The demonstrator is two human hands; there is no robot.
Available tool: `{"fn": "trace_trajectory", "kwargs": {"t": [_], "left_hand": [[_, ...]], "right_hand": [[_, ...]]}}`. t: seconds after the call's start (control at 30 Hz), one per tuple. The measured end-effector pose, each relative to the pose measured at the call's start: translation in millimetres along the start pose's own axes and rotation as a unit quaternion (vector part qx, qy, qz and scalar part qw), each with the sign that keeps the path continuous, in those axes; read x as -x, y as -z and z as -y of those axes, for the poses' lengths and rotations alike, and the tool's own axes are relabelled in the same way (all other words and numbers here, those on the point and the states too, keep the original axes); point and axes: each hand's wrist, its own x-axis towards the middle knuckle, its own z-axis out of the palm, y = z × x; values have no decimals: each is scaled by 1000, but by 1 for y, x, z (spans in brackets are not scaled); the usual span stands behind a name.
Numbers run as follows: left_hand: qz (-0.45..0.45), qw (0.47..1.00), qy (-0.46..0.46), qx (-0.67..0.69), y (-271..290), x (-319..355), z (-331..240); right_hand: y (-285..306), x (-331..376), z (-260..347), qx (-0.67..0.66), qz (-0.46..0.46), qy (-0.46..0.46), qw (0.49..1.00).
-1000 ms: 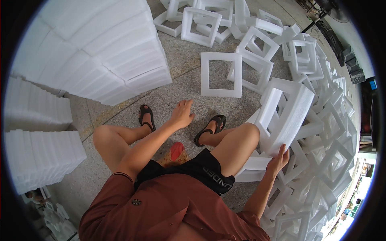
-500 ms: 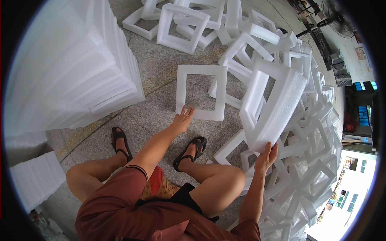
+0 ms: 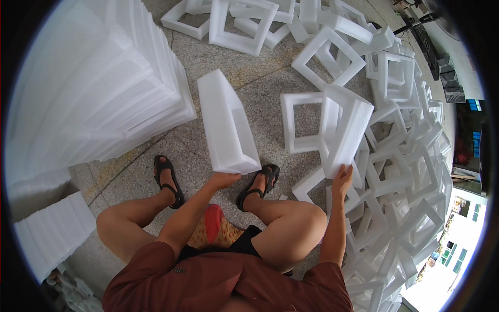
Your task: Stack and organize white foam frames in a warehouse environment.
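Observation:
In my left hand (image 3: 226,180) is a white foam frame (image 3: 212,122), raised over the floor between my feet and turned so its broad outer side shows. The fingers are largely hidden beneath its near end. My right hand (image 3: 342,181) grips the near end of a second white foam frame (image 3: 353,130), which is tilted up. Behind that one, a square foam frame (image 3: 289,125) lies partly covered, its opening showing the speckled floor.
A tall stack of white foam pieces (image 3: 119,93) rises at the left, with a lower stack (image 3: 54,229) nearer me. Loose foam frames (image 3: 395,203) are heaped along my right and at the far side. A fan (image 3: 423,20) stands at the far right.
My left hand, earlier open beside a frame in front of me, now holds a frame up nearer my feet. The right hand keeps its frame, which has turned more upright.

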Motion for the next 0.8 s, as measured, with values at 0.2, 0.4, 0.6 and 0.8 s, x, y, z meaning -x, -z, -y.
{"fn": "trace_trajectory", "kwargs": {"t": [0.2, 0.4, 0.6, 0.8], "left_hand": [[90, 900, 137, 404, 6, -16, -32], [-41, 967, 172, -185, 14, 10, 35], [-31, 795, -209, -569, 44, -37, -2], [112, 735, -81, -663, 55, -83, 38]], "right_hand": [[134, 82, -20, 137, -81, -47, 986], [234, 100, 61, -425, -23, -277, 862], [196, 65, 153, -256, 20, 28, 966], [79, 6, 191, 115, 86, 310, 940]]}}
